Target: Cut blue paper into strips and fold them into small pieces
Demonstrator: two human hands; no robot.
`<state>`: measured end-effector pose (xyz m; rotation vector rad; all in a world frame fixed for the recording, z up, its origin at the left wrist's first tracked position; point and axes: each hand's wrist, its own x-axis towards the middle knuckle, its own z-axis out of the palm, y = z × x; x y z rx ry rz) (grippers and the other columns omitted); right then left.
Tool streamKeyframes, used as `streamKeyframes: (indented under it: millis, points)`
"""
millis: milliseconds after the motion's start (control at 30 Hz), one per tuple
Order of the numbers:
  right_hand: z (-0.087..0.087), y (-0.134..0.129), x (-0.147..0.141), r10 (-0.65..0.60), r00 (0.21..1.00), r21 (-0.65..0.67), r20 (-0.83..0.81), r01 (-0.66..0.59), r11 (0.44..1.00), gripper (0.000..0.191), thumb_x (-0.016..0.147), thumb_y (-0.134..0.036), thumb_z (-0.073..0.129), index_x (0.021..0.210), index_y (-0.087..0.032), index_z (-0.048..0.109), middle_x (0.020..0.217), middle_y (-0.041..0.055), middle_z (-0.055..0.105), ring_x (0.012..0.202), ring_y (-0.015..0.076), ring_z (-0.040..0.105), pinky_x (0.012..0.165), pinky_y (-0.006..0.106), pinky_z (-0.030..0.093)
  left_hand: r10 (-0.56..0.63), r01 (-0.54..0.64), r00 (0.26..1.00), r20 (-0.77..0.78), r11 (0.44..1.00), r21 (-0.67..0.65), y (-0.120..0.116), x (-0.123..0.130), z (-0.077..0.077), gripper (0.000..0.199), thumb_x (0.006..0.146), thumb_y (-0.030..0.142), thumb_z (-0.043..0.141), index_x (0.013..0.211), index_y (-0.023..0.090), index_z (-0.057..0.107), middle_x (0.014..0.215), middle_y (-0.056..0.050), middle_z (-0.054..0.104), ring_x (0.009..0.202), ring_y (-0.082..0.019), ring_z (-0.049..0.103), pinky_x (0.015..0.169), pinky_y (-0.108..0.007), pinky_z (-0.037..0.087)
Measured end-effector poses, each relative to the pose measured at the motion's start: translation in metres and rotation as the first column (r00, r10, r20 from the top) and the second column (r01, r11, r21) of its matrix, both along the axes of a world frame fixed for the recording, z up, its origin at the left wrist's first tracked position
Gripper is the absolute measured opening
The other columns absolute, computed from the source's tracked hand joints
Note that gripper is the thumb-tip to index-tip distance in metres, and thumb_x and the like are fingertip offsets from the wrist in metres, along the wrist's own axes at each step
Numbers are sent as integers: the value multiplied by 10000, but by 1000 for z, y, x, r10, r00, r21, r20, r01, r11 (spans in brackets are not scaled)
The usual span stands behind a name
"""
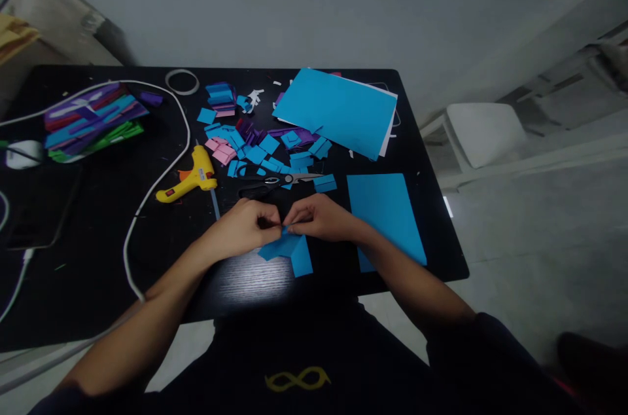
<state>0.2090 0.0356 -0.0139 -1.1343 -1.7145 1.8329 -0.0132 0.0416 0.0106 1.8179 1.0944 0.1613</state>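
Note:
Close to the table's front edge, a folded piece of blue paper (300,259) is pinched at its top by both hands. My left hand (248,225) closes thumb and fingers on it from the left. From the right, my right hand (321,217) grips the same spot, fingertips nearly touching the left ones. The paper's lower part fans out into angled flaps below the fingers. Just beyond the hands lie black-handled scissors (282,179), with several small folded blue paper pieces (256,153) around them.
A yellow glue gun (196,176) lies left of the hands, near a white cable (147,192). Blue sheets (338,110) are stacked at the back right; another blue sheet (385,218) lies under my right forearm. Folded coloured papers (93,117) are at left, a tape roll (182,82) behind.

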Motion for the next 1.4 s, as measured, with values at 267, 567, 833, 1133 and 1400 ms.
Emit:
streamKeyframes:
  millis: [267,567,833,1133,1400]
  points:
    - [3,0,0,1,1000,11,15,-1,1000,178,808,-126,749,980,-172,756,847,31,811,829,185,783,727,256,549,-27,27,1000,16,1000,-9,2,-3,-3,125,798,234,609,719,175,685,628,36,641,589,-117,551,561,-218,384]
    - [3,-2,-2,11,1000,-20,20,-10,1000,277,775,-95,760,1025,-174,669,768,3,781,729,160,745,680,230,498,-92,93,995,22,994,-62,3,-5,-3,169,816,268,606,798,165,740,700,16,708,643,-129,598,607,-221,415]
    - [0,-2,-1,48,998,-49,31,-47,998,290,764,-95,756,1017,-177,640,765,10,789,766,186,771,716,252,521,-114,116,993,28,990,-82,2,-3,-5,184,812,262,667,904,173,798,784,3,784,675,-137,658,645,-225,444]
    - [-1,-2,-2,104,993,-87,48,-99,991,296,752,-82,759,1004,-178,637,822,26,808,838,212,792,768,281,551,-212,212,977,19,976,-47,2,-2,-4,175,806,191,631,847,170,800,700,21,733,612,-111,591,606,-210,396]
    - [0,-4,-3,106,994,-85,38,-103,991,327,722,-117,817,974,-190,622,796,5,788,823,205,787,783,293,567,-232,236,972,51,966,-105,4,-1,-3,173,819,249,633,805,164,783,639,33,658,577,-97,515,574,-196,367]
